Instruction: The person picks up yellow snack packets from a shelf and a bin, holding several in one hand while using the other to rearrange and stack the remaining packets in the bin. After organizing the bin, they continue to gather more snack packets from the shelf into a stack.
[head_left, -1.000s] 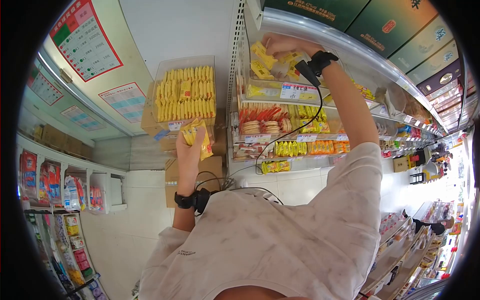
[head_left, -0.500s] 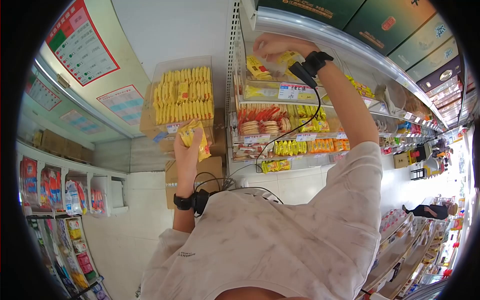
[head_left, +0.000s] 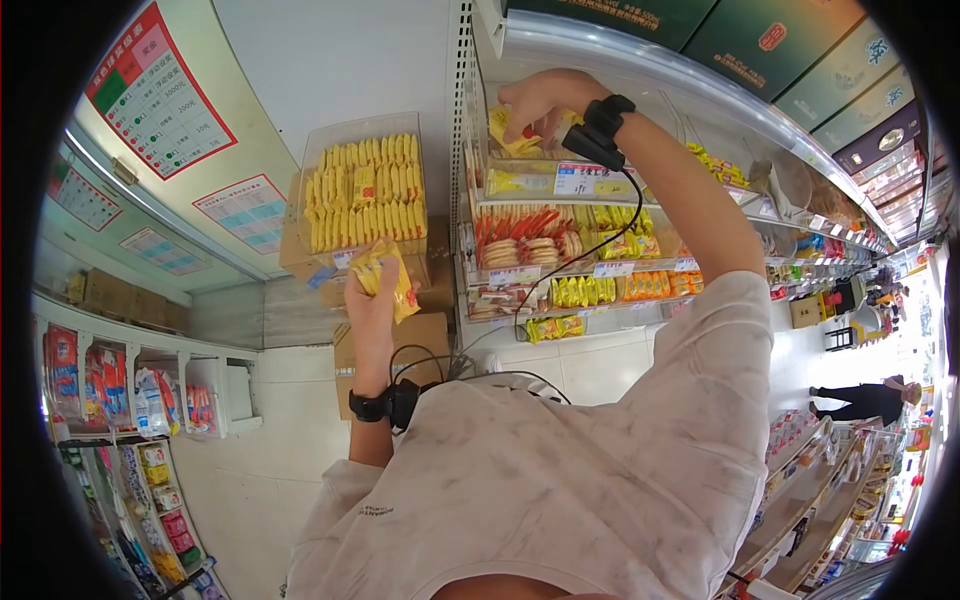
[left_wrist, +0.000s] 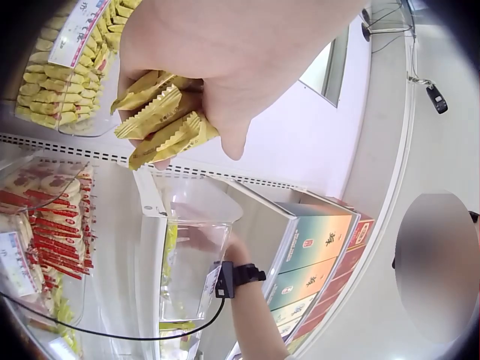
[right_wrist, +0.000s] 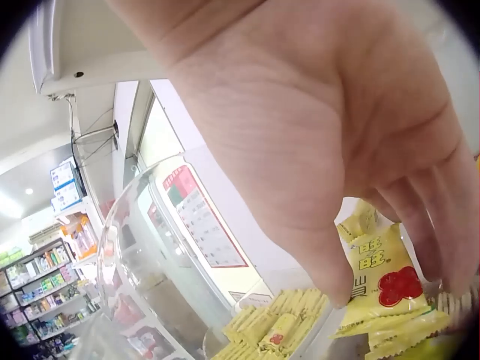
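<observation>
My left hand (head_left: pixel 371 305) grips several yellow snack packets (left_wrist: pixel 161 124) bunched together, their crimped ends sticking out past the fingers. Above it in the head view, a clear bin holds tight rows of matching packets (head_left: pixel 365 215). At the upper right, my right hand (head_left: pixel 550 95) reaches down into another clear bin (left_wrist: pixel 195 289) on the shelf. Its thumb and curved fingers lie along both sides of a yellow packet (right_wrist: pixel 382 281) with a red flower print. More yellow packets (right_wrist: pixel 409 334) lie under that one.
Lower shelves carry red-and-white packs (head_left: pixel 520 240) and yellow and orange packs (head_left: pixel 585 291). Large green boxes (head_left: pixel 745 45) stand above the right hand. A black cable (head_left: pixel 590 258) hangs from the right wrist across the shelves. A cardboard box (head_left: pixel 345 360) sits below the left hand.
My right hand has moved from the back of its bin down over the yellow packet near the front. The left hand keeps its packets in about the same place.
</observation>
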